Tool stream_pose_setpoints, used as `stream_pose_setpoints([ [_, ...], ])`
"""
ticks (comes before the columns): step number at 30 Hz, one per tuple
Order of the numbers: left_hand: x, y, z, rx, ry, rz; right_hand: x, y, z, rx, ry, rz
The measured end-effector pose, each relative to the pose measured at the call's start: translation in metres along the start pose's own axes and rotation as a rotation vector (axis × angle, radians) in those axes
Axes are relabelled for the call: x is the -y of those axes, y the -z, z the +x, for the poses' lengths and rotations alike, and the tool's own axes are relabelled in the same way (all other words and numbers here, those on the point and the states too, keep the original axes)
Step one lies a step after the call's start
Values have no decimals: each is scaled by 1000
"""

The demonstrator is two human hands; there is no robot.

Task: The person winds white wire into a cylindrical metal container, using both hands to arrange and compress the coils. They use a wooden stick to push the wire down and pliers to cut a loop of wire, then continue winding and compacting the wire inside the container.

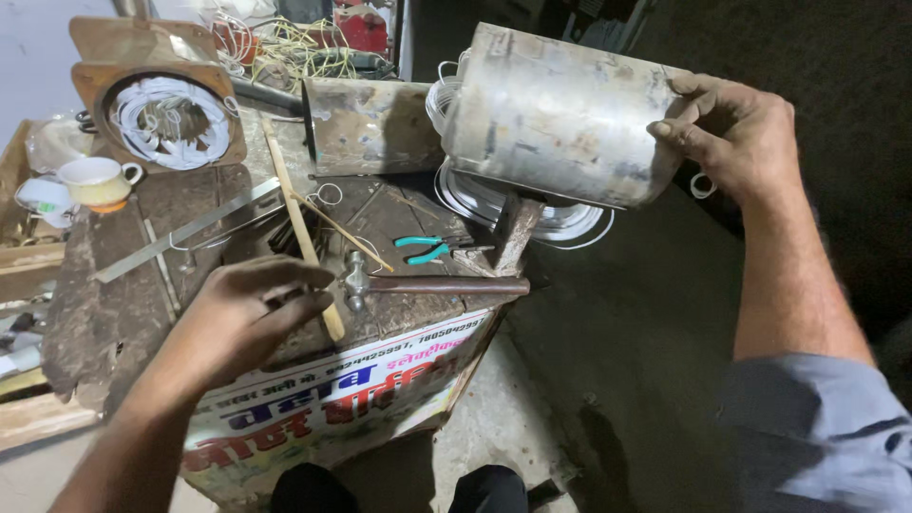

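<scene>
Big metal cylinder (556, 114), a motor stator housing by the look of it, sits upper centre-right of the frame, tilted, its lower edge resting on a wooden block (518, 228) at the bench's right end. White winding wire (442, 95) shows at its left open end. Right hand (736, 133) grips the cylinder's right rim, fingers curled over the edge, thumb side on the outer wall. Probably heavy and rigid; worn, dull sheet surface looks smooth, so could slip. Best hold is the rim or both ends, not the wire loops, which likely bend or nick easily.

Left hand (252, 309), lower left of centre, is closed loosely on a thin wooden stick (299, 223) that runs up the bench toward upper left. Just right of it lies a hammer (427, 283), head near the hand, handle pointing right. Green-handled pliers (432, 249) sit above the hammer. A second metal cylinder (370, 123) lies behind, upper centre. A flat metal strip (190, 233) lies diagonal at left. Upper left: a square-framed stator with white windings (166, 114) and a cup (95, 180). Bench top (104, 313) is dark, rough wood.
</scene>
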State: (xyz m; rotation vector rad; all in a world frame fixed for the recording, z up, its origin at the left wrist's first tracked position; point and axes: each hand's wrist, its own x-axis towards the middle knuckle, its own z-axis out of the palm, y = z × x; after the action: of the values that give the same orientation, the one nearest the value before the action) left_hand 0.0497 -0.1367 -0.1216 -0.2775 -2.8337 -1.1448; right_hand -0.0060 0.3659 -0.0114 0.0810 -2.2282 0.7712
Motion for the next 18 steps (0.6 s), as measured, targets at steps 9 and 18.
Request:
stream_pose_setpoints([
  [9, -8, -19, 16, -48, -207, -101, 36, 1, -1, -53, 62, -391],
  [18, -41, -32, 75, -443, -806, -160, 38, -8, -7, -197, 307, -465],
])
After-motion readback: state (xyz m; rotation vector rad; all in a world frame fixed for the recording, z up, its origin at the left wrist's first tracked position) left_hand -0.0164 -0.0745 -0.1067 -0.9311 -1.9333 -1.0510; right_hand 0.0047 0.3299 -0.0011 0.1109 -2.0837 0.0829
